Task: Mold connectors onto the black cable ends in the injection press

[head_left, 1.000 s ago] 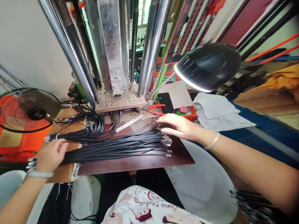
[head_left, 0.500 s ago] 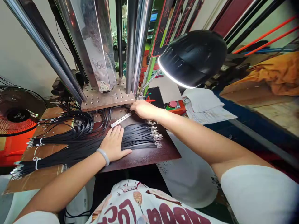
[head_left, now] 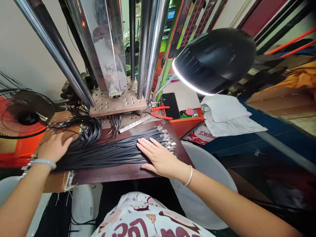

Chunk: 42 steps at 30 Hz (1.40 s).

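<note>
Black flat cables point(head_left: 108, 153) lie side by side across the dark red board point(head_left: 106, 176), their metal connectors point(head_left: 168, 140) fanned out at the right end. My right hand point(head_left: 160, 156) rests flat on them near those connectors, fingers stretched and thumb apart. At the left, my left hand point(head_left: 55, 146) is over the cables beside a looped heap of black cables point(head_left: 90, 133); its thumb stands apart, the fingers point away, and no held thing shows. A white slotted metal strip point(head_left: 135, 124) lies behind the cables. Red-handled pliers point(head_left: 161, 113) lie to its right.
A press with a drilled metal plate point(head_left: 118, 107) stands behind the board. A black lamp point(head_left: 214, 62) hangs at the right, above papers point(head_left: 229, 113) and a red button point(head_left: 189, 112). A fan point(head_left: 27, 113) is at the left. A white bin point(head_left: 209, 197) sits below right.
My left hand has moved left from the middle of the cables. My right hand has come forward from beside the strip and pliers onto the cables. The strip lies in its place.
</note>
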{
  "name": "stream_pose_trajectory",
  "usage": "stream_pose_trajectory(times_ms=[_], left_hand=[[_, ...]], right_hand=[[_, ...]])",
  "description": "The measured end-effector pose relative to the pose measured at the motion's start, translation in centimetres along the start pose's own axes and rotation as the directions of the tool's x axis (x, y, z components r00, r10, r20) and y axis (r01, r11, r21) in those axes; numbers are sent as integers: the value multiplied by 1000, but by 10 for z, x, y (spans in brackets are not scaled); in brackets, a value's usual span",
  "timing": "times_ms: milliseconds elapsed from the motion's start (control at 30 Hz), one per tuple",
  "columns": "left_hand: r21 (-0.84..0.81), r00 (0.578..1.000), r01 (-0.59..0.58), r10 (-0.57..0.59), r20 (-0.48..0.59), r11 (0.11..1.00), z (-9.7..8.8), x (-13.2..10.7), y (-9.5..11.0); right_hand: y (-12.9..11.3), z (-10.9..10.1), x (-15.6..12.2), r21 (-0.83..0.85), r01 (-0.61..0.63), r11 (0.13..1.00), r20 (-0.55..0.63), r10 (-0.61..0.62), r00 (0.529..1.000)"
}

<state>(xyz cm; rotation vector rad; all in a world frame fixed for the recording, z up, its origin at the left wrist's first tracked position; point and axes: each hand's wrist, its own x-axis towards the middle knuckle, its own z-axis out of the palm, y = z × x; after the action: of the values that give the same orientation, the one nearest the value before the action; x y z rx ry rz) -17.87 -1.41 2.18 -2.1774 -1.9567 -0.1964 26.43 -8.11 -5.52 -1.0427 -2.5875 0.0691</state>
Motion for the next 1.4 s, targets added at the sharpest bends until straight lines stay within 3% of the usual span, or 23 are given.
stream_pose_trajectory(times_ms=[67, 100, 133, 200, 267, 300, 367, 433, 567, 633, 700, 767, 800, 900, 1100, 1167, 1267, 1333, 1400], left_hand=[[-94, 983, -125, 111, -144, 988, -5, -7, 57], [-233, 957, -272, 239, -163, 934, -5, -7, 88], [-370, 916, -401, 376, -140, 838, -3, -5, 117], [-535, 823, -513, 561, -87, 671, 5, 8, 166], [-562, 753, -532, 657, 27, 633, 14, 26, 196], [-536, 745, -517, 659, 104, 668, 18, 36, 206], [-452, 766, -440, 587, 262, 776, 21, 53, 218], [-413, 773, -354, 511, 375, 839, 19, 63, 225], [-429, 690, -320, 518, 505, 845, 13, 69, 232], [-419, 627, -276, 492, 604, 865, 12, 73, 234], [-469, 506, -188, 495, 707, 863, 10, 82, 234], [-610, 386, -27, 572, 724, 792, 7, 93, 235], [-680, 360, 82, 615, 702, 728, 4, 98, 236], [-752, 363, 344, 658, 659, 563, 1, 109, 243], [-617, 308, 535, 547, 778, 576, 12, 106, 258], [-629, 356, 550, 527, 771, 549, 15, 104, 259], [-720, 472, 437, 544, 694, 539, 15, 101, 259], [-729, 489, 438, 541, 684, 526, 14, 101, 258], [-696, 460, 515, 525, 716, 499, 13, 101, 258]], right_hand=[[7, -3, -6, 34, 40, 999, -133, -35, 990], [8, -4, -9, 44, 44, 998, -217, -33, 976], [8, -4, -12, 50, 34, 998, -298, -17, 954], [6, -5, -14, 52, -9, 999, -382, 28, 924], [2, -5, -13, 35, -62, 997, -341, 71, 938], [1, -5, -11, 27, -77, 997, -293, 81, 953], [0, -6, -9, 30, -61, 998, -225, 66, 972], [0, -7, -10, 56, -16, 998, -253, 29, 967], [0, -11, -14, 87, 15, 996, -412, 23, 911], [-1, -14, -15, 118, 16, 993, -439, 37, 898], [-1, -15, -15, 148, 26, 989, -437, 42, 898], [-1, -16, -14, 161, 33, 986, -445, 42, 895], [-2, -16, -14, 164, 35, 986, -453, 44, 890], [-1, -17, -13, 176, 29, 984, -470, 58, 881], [-1, -17, -14, 207, 15, 978, -474, 87, 876], [0, -16, -14, 216, 12, 976, -471, 94, 877], [1, -15, -15, 215, 10, 977, -477, 97, 873], [1, -15, -14, 206, 11, 978, -482, 92, 871], [1, -15, -13, 202, 18, 979, -481, 83, 873]])
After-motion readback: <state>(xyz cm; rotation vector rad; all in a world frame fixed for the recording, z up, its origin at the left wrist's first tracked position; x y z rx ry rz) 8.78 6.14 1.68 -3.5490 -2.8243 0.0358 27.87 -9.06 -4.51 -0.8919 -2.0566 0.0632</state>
